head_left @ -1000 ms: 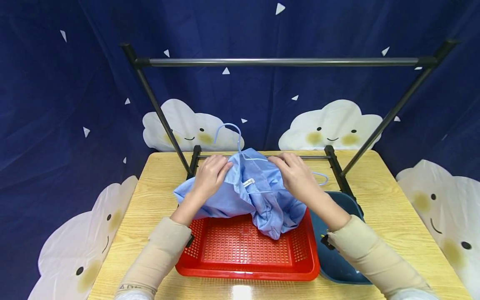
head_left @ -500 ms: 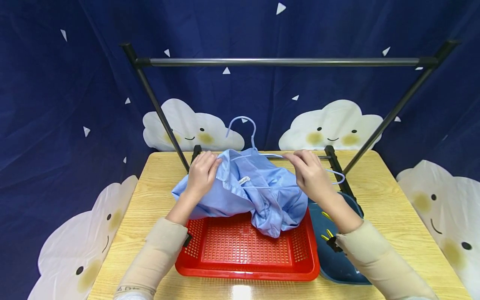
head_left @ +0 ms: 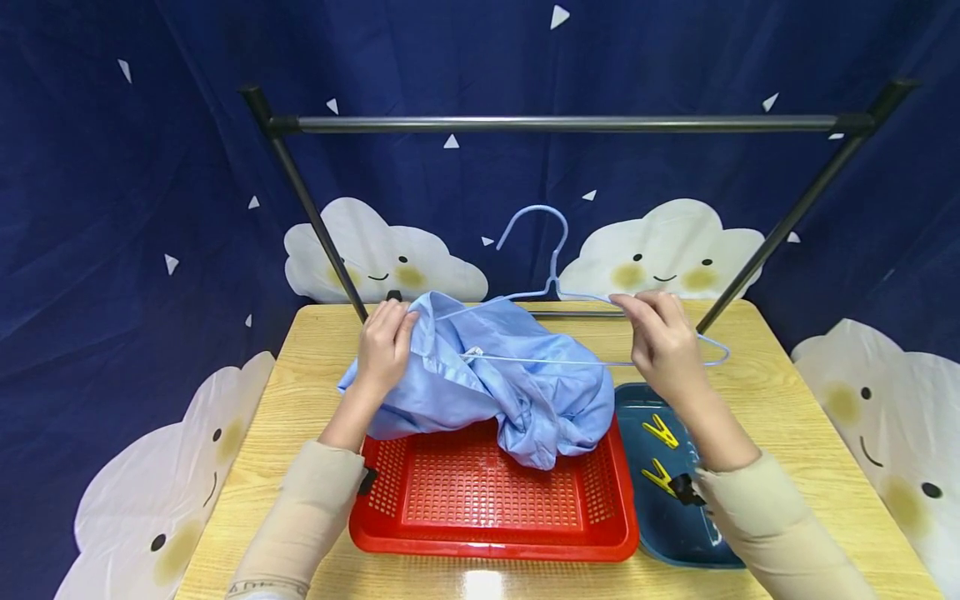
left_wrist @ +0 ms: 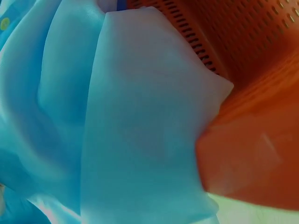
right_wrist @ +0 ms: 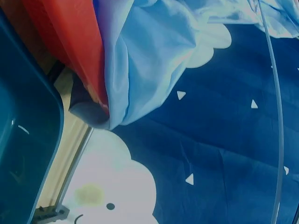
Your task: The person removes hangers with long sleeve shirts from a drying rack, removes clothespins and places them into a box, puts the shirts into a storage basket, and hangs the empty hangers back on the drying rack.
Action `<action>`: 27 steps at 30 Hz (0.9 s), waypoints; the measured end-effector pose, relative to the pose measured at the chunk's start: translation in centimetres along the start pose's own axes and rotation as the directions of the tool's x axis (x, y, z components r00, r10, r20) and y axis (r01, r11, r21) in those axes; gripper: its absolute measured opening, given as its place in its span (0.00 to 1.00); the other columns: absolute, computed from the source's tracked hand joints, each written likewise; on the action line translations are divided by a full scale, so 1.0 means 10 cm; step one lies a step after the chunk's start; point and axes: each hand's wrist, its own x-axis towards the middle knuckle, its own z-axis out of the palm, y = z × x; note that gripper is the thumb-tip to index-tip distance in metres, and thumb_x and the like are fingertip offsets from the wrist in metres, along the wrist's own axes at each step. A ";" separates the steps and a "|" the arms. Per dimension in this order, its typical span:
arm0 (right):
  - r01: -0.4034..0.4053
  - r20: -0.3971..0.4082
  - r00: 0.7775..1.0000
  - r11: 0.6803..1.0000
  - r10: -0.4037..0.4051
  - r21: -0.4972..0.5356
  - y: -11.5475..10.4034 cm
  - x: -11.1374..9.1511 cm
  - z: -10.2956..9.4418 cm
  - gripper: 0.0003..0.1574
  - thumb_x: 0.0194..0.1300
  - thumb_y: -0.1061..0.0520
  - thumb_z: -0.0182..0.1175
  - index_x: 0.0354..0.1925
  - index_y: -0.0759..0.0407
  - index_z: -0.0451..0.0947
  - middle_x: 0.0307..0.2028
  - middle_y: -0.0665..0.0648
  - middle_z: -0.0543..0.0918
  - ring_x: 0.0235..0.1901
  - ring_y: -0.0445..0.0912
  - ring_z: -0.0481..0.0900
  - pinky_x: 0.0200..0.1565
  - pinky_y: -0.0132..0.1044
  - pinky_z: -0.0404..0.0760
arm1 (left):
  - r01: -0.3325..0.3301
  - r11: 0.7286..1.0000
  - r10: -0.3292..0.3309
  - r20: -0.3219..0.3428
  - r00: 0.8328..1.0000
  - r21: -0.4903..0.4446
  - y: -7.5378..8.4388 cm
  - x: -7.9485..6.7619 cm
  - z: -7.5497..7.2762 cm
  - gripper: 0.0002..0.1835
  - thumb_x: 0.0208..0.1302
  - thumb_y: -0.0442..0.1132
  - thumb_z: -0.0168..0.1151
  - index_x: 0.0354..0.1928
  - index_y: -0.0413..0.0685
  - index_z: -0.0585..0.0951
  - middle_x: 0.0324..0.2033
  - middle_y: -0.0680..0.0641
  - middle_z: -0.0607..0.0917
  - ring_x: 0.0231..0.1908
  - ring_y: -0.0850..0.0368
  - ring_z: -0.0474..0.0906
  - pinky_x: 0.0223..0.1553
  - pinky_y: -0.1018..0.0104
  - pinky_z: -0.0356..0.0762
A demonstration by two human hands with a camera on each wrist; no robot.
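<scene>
Left hand (head_left: pixel 386 346) pinching a crumpled, satiny blue shirt (head_left: pixel 480 392) by its collar (head_left: pixel 424 331), right hand (head_left: pixel 666 340) at two o'clock pinching a slim, smooth hanger (head_left: pixel 554 285), one end hidden by cloth (curved hook (head_left: pixel 536 207), from where I stand), shirt slumped over the latticed red basket (head_left: pixel 495 551) at its twelve o'clock

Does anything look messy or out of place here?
I see nothing spilled or broken. The hanger looks lopsided: its left end disappears into the bunched blue garment over the red basket, while its right end sticks out bare.
</scene>
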 end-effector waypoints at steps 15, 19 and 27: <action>-0.062 -0.161 0.985 0.998 0.060 -0.009 0.06 0.01 -0.20 0.16 0.54 0.75 0.49 0.38 0.66 0.78 0.30 0.67 0.74 0.28 0.59 0.67 0.32 0.45 0.60 | 0.088 0.996 -0.088 -0.008 0.996 0.002 -0.14 -0.08 -0.12 0.14 0.68 0.38 0.48 0.30 0.34 0.74 0.21 0.41 0.73 0.26 0.44 0.69 0.31 0.56 0.65; -0.083 -0.211 0.975 0.996 0.075 -0.029 0.04 0.02 -0.25 0.19 0.49 0.78 0.47 0.37 0.67 0.78 0.29 0.68 0.73 0.28 0.60 0.66 0.32 0.42 0.61 | 0.128 0.991 -0.128 0.006 0.992 0.026 -0.19 -0.10 -0.15 0.09 0.66 0.34 0.51 0.30 0.34 0.74 0.22 0.40 0.74 0.27 0.44 0.70 0.31 0.55 0.66; -0.135 -0.302 0.946 0.990 0.117 -0.038 0.04 0.03 -0.35 0.17 0.49 0.80 0.48 0.35 0.71 0.77 0.28 0.71 0.71 0.28 0.63 0.66 0.38 0.29 0.61 | 0.184 0.981 -0.187 0.046 0.981 0.066 -0.24 -0.14 -0.21 0.08 0.65 0.34 0.52 0.31 0.36 0.75 0.25 0.40 0.77 0.28 0.43 0.73 0.32 0.54 0.68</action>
